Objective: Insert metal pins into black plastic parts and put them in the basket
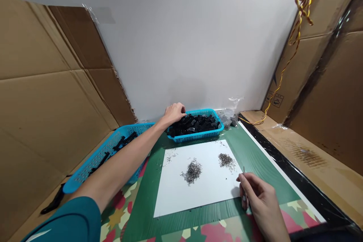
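Observation:
My left hand (174,113) reaches over the left end of a small blue basket (198,135) full of black plastic parts (195,123) and a few clear ones. Its fingers bend down at the parts, thumb slightly apart; their tips are partly hidden, and nothing held shows. Low on the right, my right hand (258,194) is closed around slim metal tweezers (244,193), tip upward, beside the edge of a white sheet (176,200). On that sheet lie two heaps of tiny metal pieces, a middle heap (193,172) and a right heap (226,160), with loose pieces scattered around.
A larger blue basket (76,176) with black parts stands left, partly behind my left forearm. Clear plastic bags (229,117) sit right of the small basket. Cardboard walls (56,64) flank the green mat (255,151). Yellow twisted wire (297,34) hangs at right.

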